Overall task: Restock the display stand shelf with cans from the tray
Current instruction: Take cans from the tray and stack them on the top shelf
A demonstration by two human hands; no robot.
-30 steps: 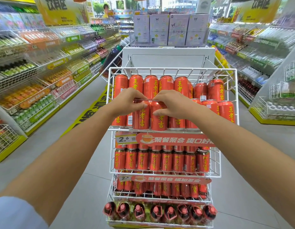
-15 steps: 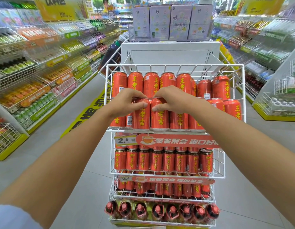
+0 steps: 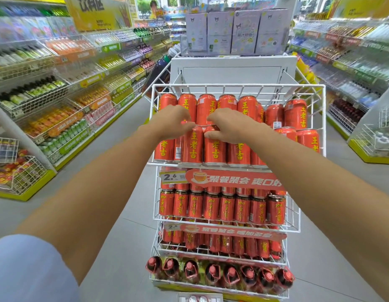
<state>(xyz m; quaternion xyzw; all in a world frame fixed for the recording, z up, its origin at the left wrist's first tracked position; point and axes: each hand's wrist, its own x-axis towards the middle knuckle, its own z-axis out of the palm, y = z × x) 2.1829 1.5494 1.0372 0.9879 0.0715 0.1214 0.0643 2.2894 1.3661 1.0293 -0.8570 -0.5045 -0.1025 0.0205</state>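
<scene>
A white wire display stand (image 3: 237, 87) fills the middle of the frame, its thin welded rods forming open basket shelves stacked one above another. The top shelf holds glossy red cans (image 3: 295, 114) with yellow characters, standing upright in rows; the right part of the front row sits lower and looser than the left. Both bare forearms reach in from the lower corners and cross in front of much of that shelf, hiding several cans behind them. The left hand (image 3: 173, 123) curls its fingers and thumb over the top rim of one front-row can (image 3: 192, 147); the right hand (image 3: 227, 126) does the same on the neighbouring can (image 3: 215, 149), the two cans touching side by side against the front rail. Whether either can is lifted off the shelf cannot be told. Below, a red paper banner (image 3: 235, 182) and a price tag (image 3: 173, 177) hang on the front rail, then two more shelves of darker red cans (image 3: 224, 209), and at the bottom a row of dark bottles (image 3: 230, 274) with red caps. Behind the stand, pale lilac cartons (image 3: 232, 31) sit on a white cabinet; long shelves of drinks line both edges of the frame over a smooth grey floor (image 3: 115, 192).
</scene>
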